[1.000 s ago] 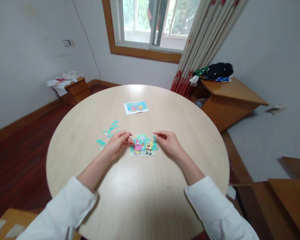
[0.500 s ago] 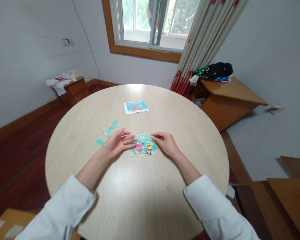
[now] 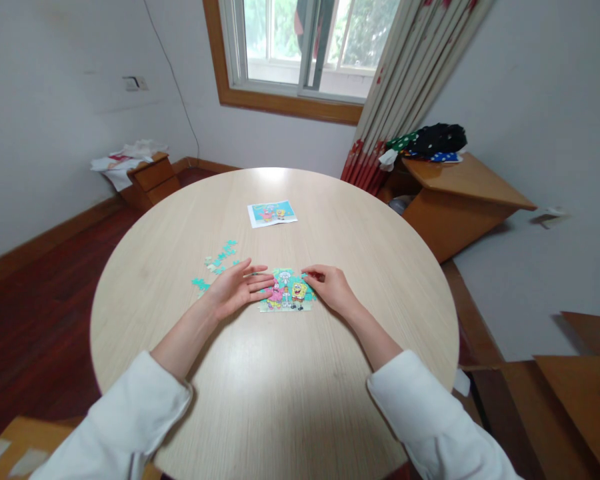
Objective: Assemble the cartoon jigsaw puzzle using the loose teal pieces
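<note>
A partly joined cartoon jigsaw puzzle (image 3: 287, 293) lies flat on the round table (image 3: 275, 393), between my hands. My left hand (image 3: 240, 288) is open at the puzzle's left side, its fingers stretched over the pink figure's edge and nothing in them. At the upper right of the puzzle, my right hand (image 3: 330, 285) pinches a small teal puzzle piece (image 3: 305, 275) between thumb and forefinger. Loose puzzle pieces (image 3: 225, 254), teal and pale, are scattered beyond and to the left of my left hand.
A printed picture (image 3: 273, 213) of the same cartoon figures lies farther back on the table. To the right, a wooden cabinet (image 3: 470, 193) carries dark cloth (image 3: 437, 140). A small wooden stand (image 3: 153, 180) with white cloth stands at the back left, and a curtain (image 3: 395, 87) hangs by the window.
My left hand has shifted very slightly right over the puzzle's edge. The right hand stays almost where it was, still pinching at the upper right of the puzzle.
</note>
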{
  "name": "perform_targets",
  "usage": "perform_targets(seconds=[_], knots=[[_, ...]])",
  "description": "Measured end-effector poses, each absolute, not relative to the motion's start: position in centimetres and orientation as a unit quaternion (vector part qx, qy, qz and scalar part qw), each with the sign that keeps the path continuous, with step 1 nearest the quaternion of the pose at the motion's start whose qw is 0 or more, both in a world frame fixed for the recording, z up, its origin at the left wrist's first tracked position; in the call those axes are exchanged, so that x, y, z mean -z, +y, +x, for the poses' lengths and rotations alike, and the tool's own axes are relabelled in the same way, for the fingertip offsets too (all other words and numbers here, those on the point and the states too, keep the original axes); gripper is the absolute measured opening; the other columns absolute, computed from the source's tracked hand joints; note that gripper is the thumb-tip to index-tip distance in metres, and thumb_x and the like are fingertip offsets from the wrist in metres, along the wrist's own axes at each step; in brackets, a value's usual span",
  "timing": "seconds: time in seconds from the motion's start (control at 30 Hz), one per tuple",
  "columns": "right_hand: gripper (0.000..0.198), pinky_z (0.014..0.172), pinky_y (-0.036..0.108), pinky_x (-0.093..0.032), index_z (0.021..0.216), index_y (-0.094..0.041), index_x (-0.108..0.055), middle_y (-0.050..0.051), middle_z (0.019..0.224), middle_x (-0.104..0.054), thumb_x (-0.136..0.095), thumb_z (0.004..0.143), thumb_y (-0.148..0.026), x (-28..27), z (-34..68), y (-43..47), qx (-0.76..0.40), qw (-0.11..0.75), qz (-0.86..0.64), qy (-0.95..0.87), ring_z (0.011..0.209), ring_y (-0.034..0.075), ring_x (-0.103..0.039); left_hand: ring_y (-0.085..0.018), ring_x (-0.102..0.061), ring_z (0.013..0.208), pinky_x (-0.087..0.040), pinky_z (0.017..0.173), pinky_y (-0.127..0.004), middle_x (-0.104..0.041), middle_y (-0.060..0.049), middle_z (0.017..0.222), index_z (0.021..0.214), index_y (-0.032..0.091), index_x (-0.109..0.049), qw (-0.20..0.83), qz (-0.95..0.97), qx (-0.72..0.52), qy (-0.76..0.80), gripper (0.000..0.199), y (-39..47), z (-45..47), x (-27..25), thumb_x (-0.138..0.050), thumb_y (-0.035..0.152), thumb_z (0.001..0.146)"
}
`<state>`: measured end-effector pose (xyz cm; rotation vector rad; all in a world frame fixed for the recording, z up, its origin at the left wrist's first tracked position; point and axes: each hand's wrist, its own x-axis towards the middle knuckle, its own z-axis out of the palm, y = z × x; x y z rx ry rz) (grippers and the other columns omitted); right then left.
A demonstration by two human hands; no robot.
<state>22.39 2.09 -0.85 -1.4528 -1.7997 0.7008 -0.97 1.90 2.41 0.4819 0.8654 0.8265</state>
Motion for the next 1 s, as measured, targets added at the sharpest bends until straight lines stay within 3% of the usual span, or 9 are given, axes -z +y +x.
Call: perform_targets(seconds=[0.6,0.83,1.0], knots=[[0.011,0.081,0.036,-0.038,0.083,-0.020,-0.070,0.004,0.083,-0.068,-0.062,0.077,-0.015,-0.2,21.7,1.7,-0.167,0.269,-0.601,-0.734,0.082,0.019,-0.058,-0.029,-0.063,0.103,-0.052,0.089,-0.042,-0.065,-0.022,0.104,0.092,0.010,-0.059,0.798,0.218,-0.384,0.411,0.025,1.8,-0.9,-2.8,-0.047,0.031,0.088],[0.011,0.079,0.034,-0.034,0.083,-0.020,-0.066,0.003,0.084,-0.066,-0.062,0.076,-0.014,-0.5,21.5,1.4,-0.154,0.277,-0.605,-0.730,0.084,0.019,-0.056,-0.030,-0.064,0.101,-0.053,0.087,-0.042,-0.065,-0.022,0.103,0.091,0.009,-0.059,0.800,0.207,-0.388,0.409,0.025,1.8,-0.9,-2.8,-0.047,0.030,0.088],[0.014,0.078,0.033,-0.036,0.085,-0.018,-0.065,0.003,0.080,-0.065,-0.062,0.073,-0.013,-0.5,21.5,1.4,-0.147,0.320,-0.603,-0.716,0.078,0.017,-0.056,-0.027,-0.067,0.085,-0.056,0.078,-0.042,-0.066,-0.020,0.089,0.085,0.008,-0.061,0.798,0.182,-0.410,0.403,0.024,1.9,-0.9,-3.1,-0.045,0.026,0.088]])
